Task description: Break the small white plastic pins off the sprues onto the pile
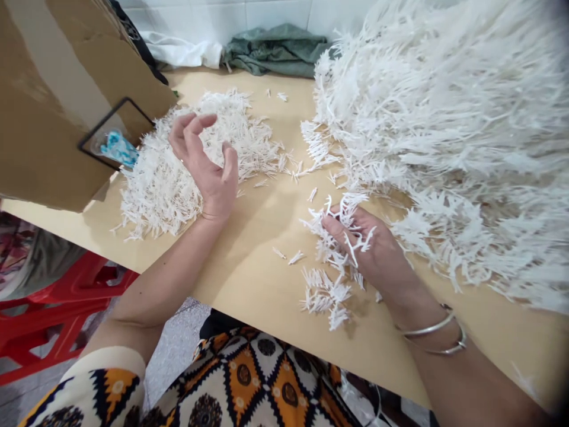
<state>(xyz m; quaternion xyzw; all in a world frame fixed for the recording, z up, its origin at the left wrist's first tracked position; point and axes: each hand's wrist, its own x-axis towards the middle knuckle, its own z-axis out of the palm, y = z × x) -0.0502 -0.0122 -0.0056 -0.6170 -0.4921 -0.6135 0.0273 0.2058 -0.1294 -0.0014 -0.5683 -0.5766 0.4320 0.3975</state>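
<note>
My left hand (pixel 207 160) hovers over a low heap of small white branched plastic pieces (pixel 164 184), its fingers curled but apart and nothing visible between them. In my right hand (pixel 368 237) is a bunch of white branched plastic sprigs (pixel 326 234), pinched between thumb and fingers. Just below that hand, a small cluster of the same white pieces (pixel 324 290) lies on the table. A far larger pile of long white branched strands (pixel 444 118) rises to the right, close beside my right hand. How many sprigs I hold cannot be made out.
A cardboard box (pixel 57 107) stands on the table (pixel 253 255) at the left, with a black-framed clear holder (pixel 118 139) at its side. Green cloth (pixel 275 50) and white cloth (pixel 182 50) lie along the tiled wall. Red stools (pixel 66 296) stand below, left.
</note>
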